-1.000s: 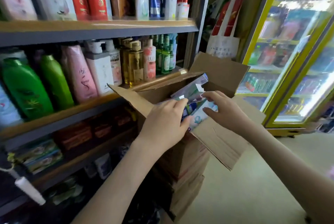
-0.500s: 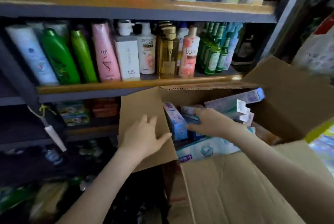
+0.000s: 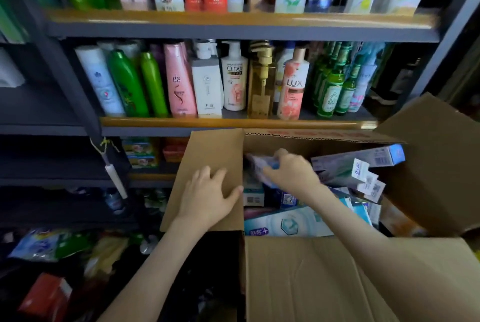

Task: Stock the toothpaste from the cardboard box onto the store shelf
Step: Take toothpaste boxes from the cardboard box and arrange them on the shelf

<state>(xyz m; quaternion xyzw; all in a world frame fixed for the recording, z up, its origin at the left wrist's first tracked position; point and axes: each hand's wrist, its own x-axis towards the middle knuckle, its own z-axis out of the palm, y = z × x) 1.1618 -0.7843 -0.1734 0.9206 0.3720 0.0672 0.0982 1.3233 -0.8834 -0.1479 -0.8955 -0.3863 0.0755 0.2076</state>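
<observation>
Left hand (image 3: 207, 197) lay flat on flap (image 3: 215, 155), grip released, holding box (image 3: 324, 282) open for access. Right hand (image 3: 291, 173), grip clasped round a toothpaste carton (image 3: 255, 165), presumably to lift it out.

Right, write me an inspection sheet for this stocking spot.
Surface: grey metal shelf with yellow edge strip, packed with shampoo bottles.
Job's things: open brown cardboard box holding blue-and-white toothpaste cartons.
Clutter: loose plastic packets low on the left.
Hands: left hand rests flat on the box flap; right hand grips a blurred toothpaste carton inside the box.
Cables: nothing seen.
Surroundings: white stick hanging on string.
</observation>
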